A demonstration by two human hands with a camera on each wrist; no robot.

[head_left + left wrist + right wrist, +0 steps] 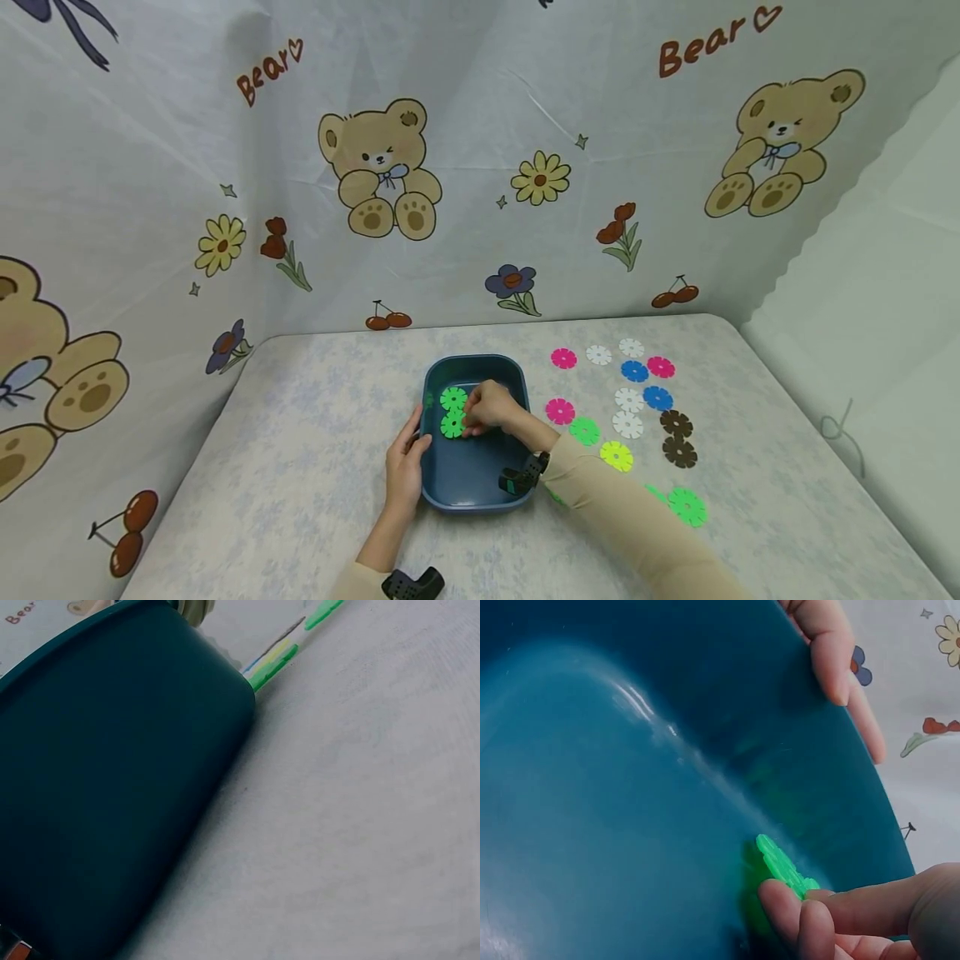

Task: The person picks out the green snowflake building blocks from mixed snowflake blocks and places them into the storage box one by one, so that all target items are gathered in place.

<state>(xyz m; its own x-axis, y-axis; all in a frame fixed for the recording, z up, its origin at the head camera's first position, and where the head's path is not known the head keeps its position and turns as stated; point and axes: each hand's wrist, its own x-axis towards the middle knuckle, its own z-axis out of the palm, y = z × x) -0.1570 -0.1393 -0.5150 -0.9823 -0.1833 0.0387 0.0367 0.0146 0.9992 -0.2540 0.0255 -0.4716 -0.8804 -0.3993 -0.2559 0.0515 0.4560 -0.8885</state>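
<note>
Right hand [491,408] pinches green disc piece [782,864] inside blue tray [468,487]; seen edge-on at right wrist, so can't tell if one disc or two joined. Head view: two green discs [453,399] at tray's left side, right edges partly behind fingers. Left hand [405,471] grips tray's left rim, some fingers hidden by wall. Right sleeve [622,508] covers parts of green discs on tabletop [300,467]. Left wrist view mostly tray wall.

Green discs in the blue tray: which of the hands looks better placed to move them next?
Probably the right hand: it already pinches a green disc inside the tray, while the left hand holds the tray's left side.
</note>
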